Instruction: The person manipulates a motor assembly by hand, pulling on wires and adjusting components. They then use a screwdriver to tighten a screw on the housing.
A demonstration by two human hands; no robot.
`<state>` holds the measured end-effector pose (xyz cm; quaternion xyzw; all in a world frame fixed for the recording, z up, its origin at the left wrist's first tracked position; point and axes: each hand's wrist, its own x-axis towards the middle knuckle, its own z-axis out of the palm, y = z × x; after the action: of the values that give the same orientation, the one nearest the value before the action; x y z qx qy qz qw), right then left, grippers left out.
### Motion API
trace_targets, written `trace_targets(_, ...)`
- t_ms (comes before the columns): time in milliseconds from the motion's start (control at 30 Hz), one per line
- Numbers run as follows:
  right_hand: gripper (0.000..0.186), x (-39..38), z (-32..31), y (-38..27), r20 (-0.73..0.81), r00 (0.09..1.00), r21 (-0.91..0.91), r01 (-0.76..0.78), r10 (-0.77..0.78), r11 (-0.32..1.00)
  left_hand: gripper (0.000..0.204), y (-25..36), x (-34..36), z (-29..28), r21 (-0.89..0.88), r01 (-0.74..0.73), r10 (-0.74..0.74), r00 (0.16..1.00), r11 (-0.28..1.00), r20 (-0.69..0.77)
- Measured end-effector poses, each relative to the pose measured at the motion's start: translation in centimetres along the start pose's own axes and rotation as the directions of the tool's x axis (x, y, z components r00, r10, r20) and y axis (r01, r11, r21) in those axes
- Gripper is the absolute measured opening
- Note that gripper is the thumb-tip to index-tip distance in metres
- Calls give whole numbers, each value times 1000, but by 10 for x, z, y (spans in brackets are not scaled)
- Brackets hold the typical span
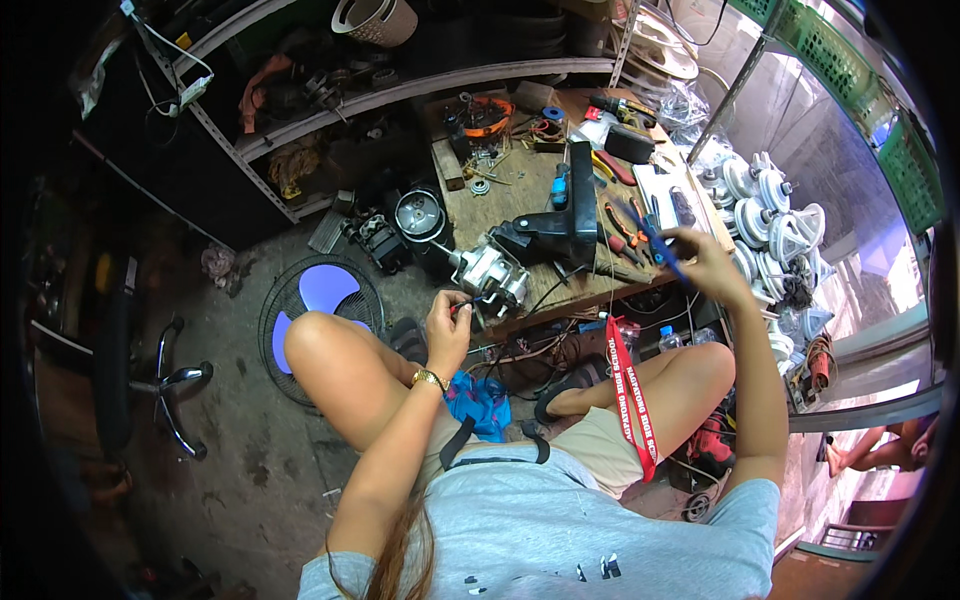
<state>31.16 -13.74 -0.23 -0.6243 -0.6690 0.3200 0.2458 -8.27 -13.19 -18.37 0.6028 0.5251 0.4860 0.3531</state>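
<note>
My left hand is closed in a pinch on a thin dark wire beside a silver fan motor. This motor sits at the near left edge of the wooden worktable, joined to a black fan neck and base. My right hand is raised over the table's right side, its fingers closed around a slim blue hand tool; its exact kind is blurred. Beneath and left of that tool lie orange-handled pliers.
A fan grille with purple blades rests on the floor at left, near my knee. Behind stands a metal shelf. White plastic fan parts are piled at right. A red lanyard hangs over my right thigh. An office chair base is far left.
</note>
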Motion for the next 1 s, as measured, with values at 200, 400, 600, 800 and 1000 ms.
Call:
trace_targets(200,49,5,63,-42,409,905,-146,190,-115,971,14,-21,-11,6,-235,145,-126,987,961,95)
trace_targets(400,52,30,93,-32,470,871,-223,272,-142,936,38,-29,-16,2,-278,155,-107,978,948,180)
trace_targets(600,53,51,102,-56,527,849,-378,282,-45,882,55,-21,-13,-6,-365,269,-173,946,891,275)
trace_targets(800,52,69,111,-68,569,818,-398,356,-76,846,62,-34,-11,-5,-429,266,-145,945,863,294)
trace_targets(1000,46,70,113,-78,602,792,-349,376,-103,858,70,-28,-5,-11,-439,336,-182,917,833,355)
